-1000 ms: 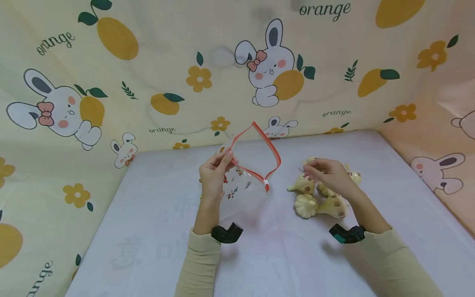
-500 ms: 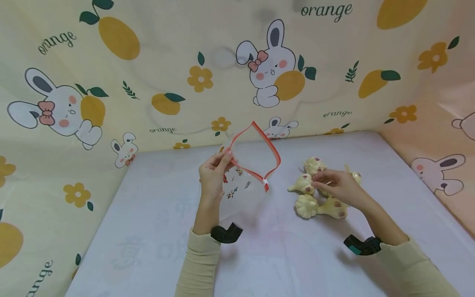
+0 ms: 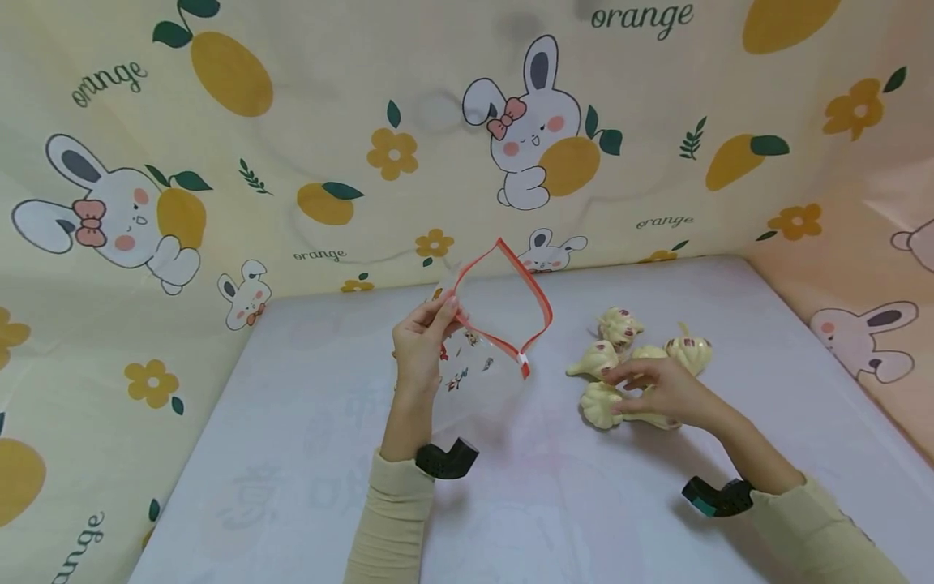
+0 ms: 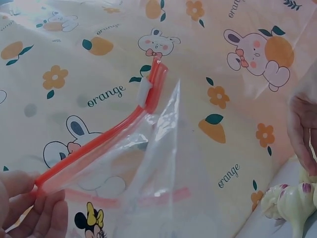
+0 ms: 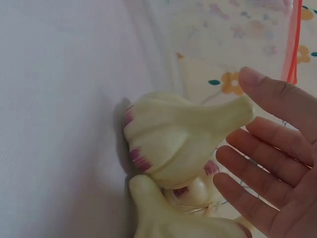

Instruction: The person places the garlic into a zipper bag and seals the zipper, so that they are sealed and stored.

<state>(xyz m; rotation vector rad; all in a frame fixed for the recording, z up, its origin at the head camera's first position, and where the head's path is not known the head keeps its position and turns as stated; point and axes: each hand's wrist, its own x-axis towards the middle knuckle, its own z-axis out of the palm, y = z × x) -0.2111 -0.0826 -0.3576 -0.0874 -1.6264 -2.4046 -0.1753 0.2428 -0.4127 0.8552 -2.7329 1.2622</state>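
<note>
My left hand (image 3: 419,349) pinches the edge of a clear zip bag (image 3: 538,300) with a red zip strip and a white slider. The bag's mouth gapes in a diamond shape, and cartoon prints show on its side. In the left wrist view, thumb and fingers hold the red strip (image 4: 89,154). My right hand (image 3: 667,392) hovers over several garlic bulbs, nearest the front-left garlic bulb (image 3: 600,405). The right wrist view has that garlic bulb (image 5: 166,139) close to the spread thumb and fingers (image 5: 267,171), its stem pointing between them. Nothing is gripped there.
More garlic bulbs lie clustered on the white table (image 3: 292,454): a back one (image 3: 619,324), a left one (image 3: 594,358) and a right one (image 3: 689,353). A patterned cloth (image 3: 306,146) rises behind the table's back edge.
My right hand has let go of a garlic bulb at the back of the cluster, drawn back, then come down toward the front-left bulb with fingers parted. The left hand and bag stay put.
</note>
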